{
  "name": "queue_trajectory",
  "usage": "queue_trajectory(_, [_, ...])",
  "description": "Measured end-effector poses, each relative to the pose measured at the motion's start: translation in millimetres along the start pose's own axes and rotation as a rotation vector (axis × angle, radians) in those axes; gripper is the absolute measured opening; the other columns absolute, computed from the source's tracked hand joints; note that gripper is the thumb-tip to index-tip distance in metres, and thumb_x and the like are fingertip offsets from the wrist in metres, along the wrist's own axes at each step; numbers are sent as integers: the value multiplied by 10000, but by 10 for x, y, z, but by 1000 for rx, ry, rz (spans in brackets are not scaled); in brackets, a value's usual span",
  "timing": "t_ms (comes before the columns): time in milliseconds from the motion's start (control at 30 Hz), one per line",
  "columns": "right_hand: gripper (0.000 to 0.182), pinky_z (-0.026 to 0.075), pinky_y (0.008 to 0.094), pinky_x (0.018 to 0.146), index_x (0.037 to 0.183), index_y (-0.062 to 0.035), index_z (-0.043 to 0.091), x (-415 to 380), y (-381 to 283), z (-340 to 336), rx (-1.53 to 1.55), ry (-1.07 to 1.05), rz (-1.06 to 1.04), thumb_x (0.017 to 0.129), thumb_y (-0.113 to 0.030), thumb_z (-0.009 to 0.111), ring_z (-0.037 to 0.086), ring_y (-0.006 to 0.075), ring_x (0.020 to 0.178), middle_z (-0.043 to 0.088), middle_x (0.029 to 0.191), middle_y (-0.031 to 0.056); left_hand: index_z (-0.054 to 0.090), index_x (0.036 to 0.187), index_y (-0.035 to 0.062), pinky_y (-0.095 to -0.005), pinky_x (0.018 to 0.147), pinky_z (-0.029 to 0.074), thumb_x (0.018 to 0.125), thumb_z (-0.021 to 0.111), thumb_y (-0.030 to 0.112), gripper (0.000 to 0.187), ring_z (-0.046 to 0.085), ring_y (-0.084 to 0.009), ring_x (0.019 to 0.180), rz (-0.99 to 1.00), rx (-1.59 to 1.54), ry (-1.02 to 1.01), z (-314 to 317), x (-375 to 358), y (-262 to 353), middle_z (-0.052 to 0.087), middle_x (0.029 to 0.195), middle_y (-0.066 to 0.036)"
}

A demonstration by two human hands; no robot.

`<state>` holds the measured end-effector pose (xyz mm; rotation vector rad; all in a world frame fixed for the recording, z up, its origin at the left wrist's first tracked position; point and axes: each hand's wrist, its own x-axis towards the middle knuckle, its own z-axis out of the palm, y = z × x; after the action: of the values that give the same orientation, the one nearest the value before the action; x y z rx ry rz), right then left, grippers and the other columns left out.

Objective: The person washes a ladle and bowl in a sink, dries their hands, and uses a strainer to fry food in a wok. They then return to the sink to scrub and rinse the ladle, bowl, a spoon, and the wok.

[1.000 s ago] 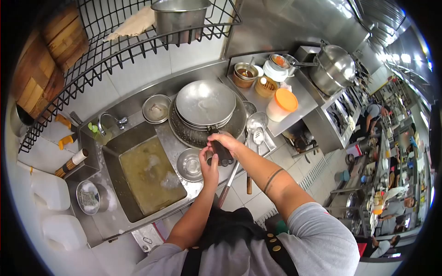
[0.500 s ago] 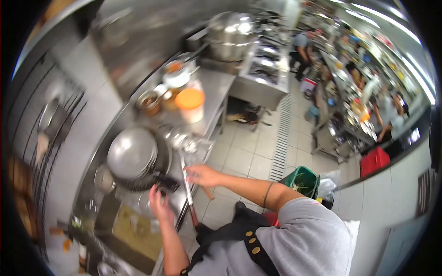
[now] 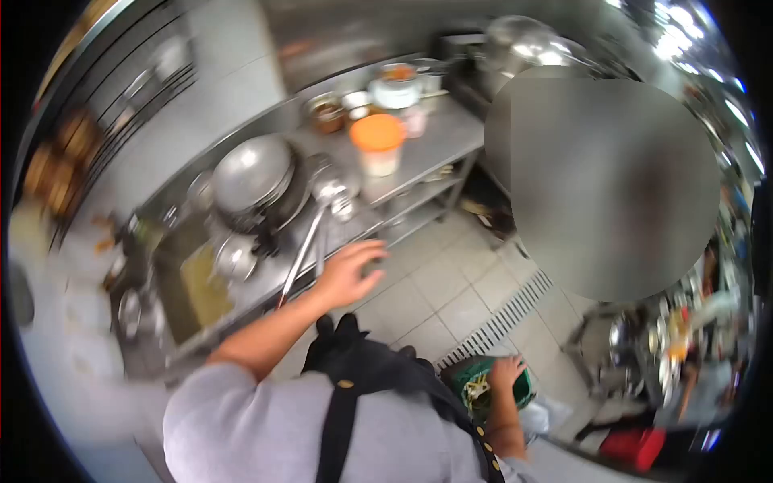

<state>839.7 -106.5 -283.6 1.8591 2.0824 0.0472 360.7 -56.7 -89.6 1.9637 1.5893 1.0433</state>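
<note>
My left hand [image 3: 350, 274] hangs over the front edge of the steel counter [image 3: 439, 153], empty, with fingers apart. Just left of it lies a long-handled cooking ladle [image 3: 300, 256], its handle pointing toward my body. Further back, stacked woks [image 3: 254, 171] rest on the counter, and a small metal bowl [image 3: 236, 258] sits near them. My right hand [image 3: 506, 372] is low at my right side, overlapping the rim of a green bin [image 3: 522, 392] in this view. Its fingers look loosely apart, with nothing visible in them. Light-coloured scraps [image 3: 477, 391] lie inside the bin.
A tub with an orange lid [image 3: 378, 133] stands on the counter beside jars [image 3: 328, 113] and a white container [image 3: 394, 92]. The sink [image 3: 183, 310] is at left. A floor drain grate [image 3: 495, 318] crosses the tiles. A grey blur covers the upper right.
My body has turned to the right. My right hand has swung from the counter edge down to the green bin; my left hand has moved from over the sink side to the counter's front edge.
</note>
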Motion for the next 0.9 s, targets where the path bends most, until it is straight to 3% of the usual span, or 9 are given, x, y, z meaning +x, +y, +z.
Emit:
queue_trajectory(100, [425, 452, 430, 945, 1085, 17, 664, -225, 353, 2074, 953, -52, 174, 800, -299, 662, 616, 365, 1080, 668, 1114, 225, 655, 1135, 95, -410, 982, 470, 837, 705, 181, 314, 594, -329, 1163, 146, 186, 64, 60, 65, 104, 636, 1259, -114])
queue_trajectory(200, [545, 468, 468, 985, 1309, 13, 583, -541, 53, 1958, 974, -415, 476, 800, -149, 695, 600, 397, 1132, 587, 1294, 251, 667, 1110, 58, -373, 918, 497, 851, 690, 134, 270, 641, -309, 1079, -55, 121, 262, -107, -160, 120, 675, 1158, -129])
queue_trajectory(367, [534, 540, 413, 840, 1328, 81, 518, -542, -349, 1855, 1487, -184, 503, 843, -95, 653, 696, 339, 862, 650, 1171, 228, 657, 1100, 50, -296, 738, 523, 869, 672, 78, 234, 650, -167, 902, -320, 112, 699, -721, -659, -277, 690, 1047, -65])
queue_trajectory(500, [494, 503, 388, 925, 1324, 87, 507, -89, -509, 1649, 1701, 169, 412, 868, -71, 613, 622, 318, 1088, 613, 1214, 213, 655, 1069, 66, -348, 868, 496, 853, 635, 64, 217, 633, -221, 978, -451, 404, 1009, -1662, -1110, -744, 650, 1036, -97])
queue_trajectory(600, [408, 498, 340, 922, 1267, 41, 575, 83, -553, 629, 1314, 423, 319, 866, -25, 615, 621, 259, 1090, 605, 1270, 176, 731, 1099, 105, -351, 906, 502, 852, 683, 234, 283, 669, -256, 1005, -842, 485, 938, -2487, -1615, -1863, 715, 1086, -124])
queue_trajectory(667, [390, 508, 322, 854, 1237, 21, 603, 114, -627, -199, 1262, 540, 295, 853, -40, 631, 658, 244, 934, 652, 1125, 161, 724, 1134, 76, -358, 921, 498, 895, 615, 353, 382, 669, -250, 1047, -1087, 531, 766, -3253, -2362, -3970, 716, 1125, -132])
queue_trajectory(700, [366, 508, 320, 796, 1217, 2, 611, 140, -672, -392, 1128, 635, 287, 853, -29, 619, 651, 223, 831, 641, 1042, 154, 716, 1133, 33, -371, 929, 494, 909, 567, 428, 477, 650, -246, 1082, -1077, 121, 821, -3562, -2534, -4811, 705, 1159, -138])
queue_trajectory(767, [349, 506, 326, 760, 1191, -19, 620, 66, -941, -977, 1133, 746, 270, 842, -7, 619, 639, 213, 783, 629, 984, 145, 615, 1248, -45, -401, 970, 470, 888, 570, 526, 676, 609, -283, 1125, -1106, -265, 991, -3747, -2471, -5150, 645, 1229, -148])
queue_trajectory(900, [349, 513, 347, 773, 1166, -55, 628, -166, -1888, -1655, 1087, 824, 167, 823, 13, 621, 643, 249, 846, 622, 1030, 142, 562, 1233, 182, -396, 713, 507, 812, 628, 498, 531, 576, -261, 995, -1208, -826, 1242, -4155, -2011, -5965, 584, 1164, -116])
